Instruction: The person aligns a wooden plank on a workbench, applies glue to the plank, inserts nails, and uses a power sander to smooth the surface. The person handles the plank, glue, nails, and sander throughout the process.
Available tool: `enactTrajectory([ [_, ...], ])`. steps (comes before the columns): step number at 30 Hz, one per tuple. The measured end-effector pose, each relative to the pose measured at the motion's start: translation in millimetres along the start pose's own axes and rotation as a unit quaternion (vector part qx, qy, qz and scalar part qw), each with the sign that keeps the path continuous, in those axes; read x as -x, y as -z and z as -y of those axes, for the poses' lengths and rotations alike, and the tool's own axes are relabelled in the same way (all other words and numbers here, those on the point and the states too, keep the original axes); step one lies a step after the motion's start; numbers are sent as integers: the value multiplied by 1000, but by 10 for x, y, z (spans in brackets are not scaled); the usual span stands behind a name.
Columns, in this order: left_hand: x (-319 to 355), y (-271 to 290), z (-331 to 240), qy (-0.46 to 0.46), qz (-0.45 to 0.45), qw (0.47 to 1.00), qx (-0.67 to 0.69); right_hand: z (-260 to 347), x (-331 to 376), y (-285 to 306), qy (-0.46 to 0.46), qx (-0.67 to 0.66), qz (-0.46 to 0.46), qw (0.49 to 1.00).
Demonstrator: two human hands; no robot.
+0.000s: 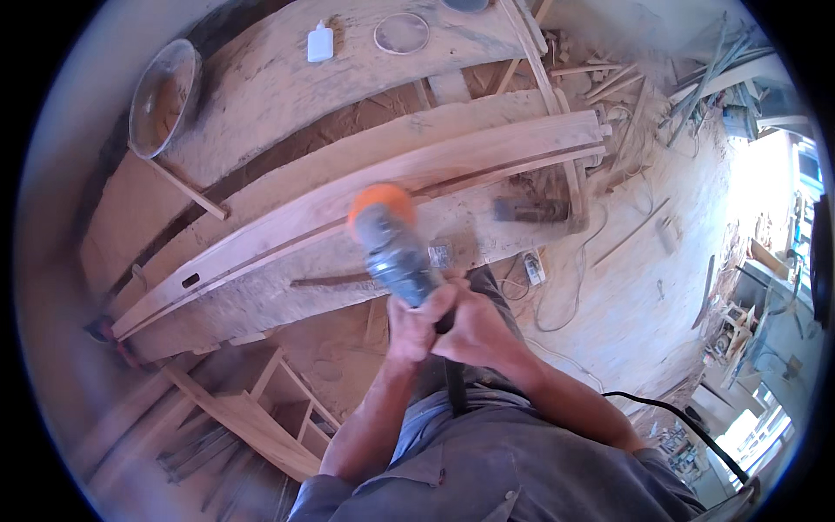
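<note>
Head view: both hands clamp the grey power sander with an orange pad [389, 239], left hand [416, 324] and right hand [474, 331] closed together on its rear, its pad over the long curved wooden plank [287, 217] on the dusty counter [261, 87]. A white plastic bottle [320, 42] and a round metal bowl [163, 96], contents unclear, sit farther back.

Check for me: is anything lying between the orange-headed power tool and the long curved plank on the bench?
Nothing visible. Both hands, left and right, grip the power tool, whose orange head hangs over the curved plank. The hammer lies off to the right and the glue bottle sits far up the bench.
</note>
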State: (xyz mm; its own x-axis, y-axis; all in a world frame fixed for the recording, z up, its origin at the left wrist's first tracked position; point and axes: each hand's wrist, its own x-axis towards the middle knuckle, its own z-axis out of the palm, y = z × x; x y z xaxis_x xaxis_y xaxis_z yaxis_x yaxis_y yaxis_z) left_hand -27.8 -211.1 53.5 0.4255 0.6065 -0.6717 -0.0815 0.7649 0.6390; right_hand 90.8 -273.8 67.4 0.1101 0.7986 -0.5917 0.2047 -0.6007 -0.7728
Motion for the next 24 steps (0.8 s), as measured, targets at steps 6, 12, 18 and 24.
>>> enactTrajectory([
  [6,-29,133,62,-29,-8,998,62,91,-173,-101,-42,44,39,997],
  [12,-179,-433,208,23,34,999,18,-225,87,396,21,7,-33,999],
  [18,-293,-753,166,58,57,997,-1,-181,198,550,-36,-70,-93,993],
  [24,-82,-61,32,-32,-25,998,42,99,-136,113,26,46,20,998],
])
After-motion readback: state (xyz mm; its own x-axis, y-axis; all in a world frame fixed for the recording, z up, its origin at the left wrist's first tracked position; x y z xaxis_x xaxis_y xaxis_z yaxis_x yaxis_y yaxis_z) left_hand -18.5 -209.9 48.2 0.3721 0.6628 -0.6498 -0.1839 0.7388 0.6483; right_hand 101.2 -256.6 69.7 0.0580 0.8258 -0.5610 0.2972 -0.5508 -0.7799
